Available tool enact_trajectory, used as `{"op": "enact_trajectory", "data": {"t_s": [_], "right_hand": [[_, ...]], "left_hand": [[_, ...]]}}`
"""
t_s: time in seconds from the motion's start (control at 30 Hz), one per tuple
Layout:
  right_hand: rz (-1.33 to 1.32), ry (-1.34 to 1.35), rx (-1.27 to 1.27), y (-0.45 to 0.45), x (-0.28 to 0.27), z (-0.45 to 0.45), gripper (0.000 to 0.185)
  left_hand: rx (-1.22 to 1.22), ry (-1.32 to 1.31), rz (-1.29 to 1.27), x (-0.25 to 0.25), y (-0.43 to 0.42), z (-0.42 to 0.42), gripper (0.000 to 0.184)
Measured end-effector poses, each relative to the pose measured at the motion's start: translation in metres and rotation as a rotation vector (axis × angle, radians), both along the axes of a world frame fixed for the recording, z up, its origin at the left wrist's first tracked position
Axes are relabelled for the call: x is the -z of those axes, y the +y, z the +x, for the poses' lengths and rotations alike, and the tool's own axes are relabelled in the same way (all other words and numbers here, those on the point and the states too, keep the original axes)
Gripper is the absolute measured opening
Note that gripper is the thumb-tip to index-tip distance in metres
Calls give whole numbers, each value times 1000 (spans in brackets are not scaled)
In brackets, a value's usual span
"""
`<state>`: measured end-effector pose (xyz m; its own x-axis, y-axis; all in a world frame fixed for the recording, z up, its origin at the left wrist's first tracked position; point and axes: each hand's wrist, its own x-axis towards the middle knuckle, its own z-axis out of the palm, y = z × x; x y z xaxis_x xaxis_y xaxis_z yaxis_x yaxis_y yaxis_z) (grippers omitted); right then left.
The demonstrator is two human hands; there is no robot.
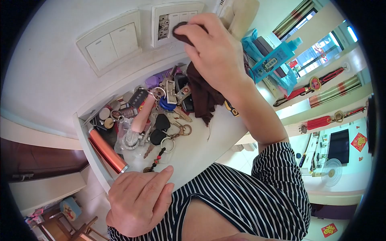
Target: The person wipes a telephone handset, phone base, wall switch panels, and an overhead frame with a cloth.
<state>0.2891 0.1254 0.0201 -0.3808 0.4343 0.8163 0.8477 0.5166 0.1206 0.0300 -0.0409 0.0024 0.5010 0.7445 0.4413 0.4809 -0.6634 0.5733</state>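
My right hand (217,52) is closed on a dark brown cloth (204,94), one bunched end of it at the fingertips by a wall switch panel (183,18). The rest of the cloth hangs below the hand onto the shelf. The panel's left section is uncovered and its inner parts show. Whether the cloth touches the panel, I cannot tell. My left hand (138,199), index finger stretched out, is at the shelf's front edge and holds nothing visible. Close to it lie a beaded key ring (167,144) and an orange cylinder (108,150).
Keys with black heads (161,124), a blue key tag (167,104) and other small items crowd the white shelf (225,128). A second switch panel (110,44) is on the wall at left. A blue bottle (277,58) lies tilted at right, beyond my right arm.
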Motion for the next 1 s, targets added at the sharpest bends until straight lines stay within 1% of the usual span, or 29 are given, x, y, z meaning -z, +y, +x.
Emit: {"op": "enact_trajectory", "data": {"t_s": [0.03,0.07,0.13,0.17,0.27,0.33,0.47,0.53,0.57,0.63,0.7,0.77,0.8,0.87,1.0], "right_hand": [[13,0,74,-3,-1,1,28],[12,-1,74,-5,-2,4,28],[-92,-46,308,-9,-2,7,19],[-92,-46,308,-10,-2,6,19],[-76,17,255,-8,-1,2,18],[45,60,-55,0,0,-2,27],[11,54,-110,9,3,2,27],[-24,50,47,1,-3,5,18],[-24,49,46,-1,-4,6,18],[-133,37,328,-4,-5,10,15],[-116,41,344,-4,-4,12,15],[33,71,130,-3,-3,10,26],[33,72,130,-1,-2,8,26],[86,12,-86,5,1,2,25],[32,17,-42,3,3,2,27]], "left_hand": [[-2,-1,0,0,0,0,25],[-3,3,-4,0,0,0,25],[-3,6,-8,0,0,0,25],[1,7,-10,0,0,0,25],[5,9,-7,-1,1,0,25],[6,10,-7,-1,1,0,25],[1,3,-4,0,0,0,24],[-5,-1,-1,-1,0,1,24],[-5,0,-6,-1,0,1,24],[-5,2,-10,-1,0,0,24],[3,3,-12,-1,1,1,24],[2,2,-7,0,1,1,24],[3,2,-5,0,1,1,25],[-1,0,-9,-1,0,1,25],[-6,-7,1,0,0,1,26]]}}
